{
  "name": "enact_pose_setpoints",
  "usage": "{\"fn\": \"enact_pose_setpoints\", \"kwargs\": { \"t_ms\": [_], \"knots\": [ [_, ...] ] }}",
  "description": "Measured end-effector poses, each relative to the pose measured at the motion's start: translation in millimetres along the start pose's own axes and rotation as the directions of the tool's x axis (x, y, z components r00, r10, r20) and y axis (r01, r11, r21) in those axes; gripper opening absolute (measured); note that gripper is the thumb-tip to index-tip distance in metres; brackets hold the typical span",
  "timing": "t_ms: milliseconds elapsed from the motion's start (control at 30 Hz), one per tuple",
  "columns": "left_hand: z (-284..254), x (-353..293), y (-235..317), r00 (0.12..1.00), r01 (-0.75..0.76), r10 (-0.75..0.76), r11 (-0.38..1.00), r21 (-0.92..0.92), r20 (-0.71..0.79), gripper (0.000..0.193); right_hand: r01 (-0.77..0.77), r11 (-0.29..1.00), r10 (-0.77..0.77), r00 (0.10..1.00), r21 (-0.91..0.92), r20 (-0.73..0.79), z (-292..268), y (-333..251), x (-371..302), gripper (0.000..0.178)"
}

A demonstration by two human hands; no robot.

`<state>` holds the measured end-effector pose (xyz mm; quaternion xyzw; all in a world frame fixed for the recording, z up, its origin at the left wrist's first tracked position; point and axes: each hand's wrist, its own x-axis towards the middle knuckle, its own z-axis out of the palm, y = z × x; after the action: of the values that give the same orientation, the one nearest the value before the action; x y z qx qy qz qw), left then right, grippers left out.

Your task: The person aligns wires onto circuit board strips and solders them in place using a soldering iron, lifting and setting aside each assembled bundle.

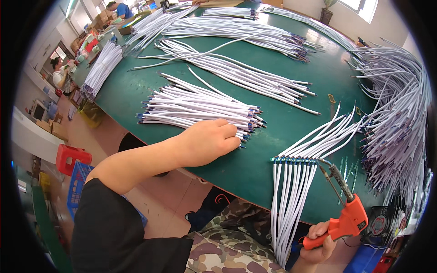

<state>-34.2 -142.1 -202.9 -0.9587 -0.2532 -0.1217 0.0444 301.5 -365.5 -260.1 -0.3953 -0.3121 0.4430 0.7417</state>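
My left hand (211, 140) reaches across to the near edge of a pile of short white cables (191, 105) with dark blue wire ends. Its fingers curl closed around a white cable there; the fingertips are partly hidden. In my right hand (318, 243) is an orange soldering gun (348, 220), held by the handle. The gun's metal tip slants up to the right end of a narrow green circuit strip (293, 160). White cables (287, 191) run from the strip over the table's near edge, and more white cables (318, 139) fan out from its far side.
The green table (236, 170) carries loose white cables (246, 73) and further bundles behind them. A large heap of white cables (396, 132) rises at the right. Thin green strips (349, 177) lie beside the gun. A blue crate (79, 186) stands lower left. Two people are farther off.
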Motion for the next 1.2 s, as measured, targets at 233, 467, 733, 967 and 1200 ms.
{"fn": "enact_pose_setpoints", "kwargs": {
  "t_ms": [233, 467, 733, 967, 1200],
  "knots": [
    [-3.3, 2.6, -0.7, 0.995, -0.089, 0.090, 0.996, 0.031, -0.046, 0.017, 0.058, 0.997, -0.054, 0.996, -0.058, 0.064, -2.4, -13.2, 3.2, 0.051],
    [5.4, 24.5, 18.9, 0.992, -0.085, 0.003, 0.743, -0.663, -0.124, 0.037, 0.111, 0.991, -0.103, 0.990, -0.078, 0.095, 0.1, -21.1, -1.6, 0.058],
    [14.5, 35.3, 20.4, 0.999, 0.034, -0.024, 0.701, -0.713, 0.023, 0.033, 0.008, 0.987, 0.006, 0.996, -0.158, 0.090, 3.3, -24.6, 5.1, 0.055],
    [13.5, 41.4, 14.6, 0.985, 0.172, -0.101, 0.637, -0.752, 0.140, 0.027, -0.001, 0.978, 0.020, 0.996, -0.207, 0.090, 7.7, -24.2, 6.6, 0.056],
    [21.0, 38.4, 20.6, 0.995, 0.026, -0.076, 0.821, -0.570, -0.065, 0.023, 0.050, 0.951, -0.031, 0.997, -0.306, 0.067, 14.5, -29.9, 12.2, 0.064]
  ]
}}
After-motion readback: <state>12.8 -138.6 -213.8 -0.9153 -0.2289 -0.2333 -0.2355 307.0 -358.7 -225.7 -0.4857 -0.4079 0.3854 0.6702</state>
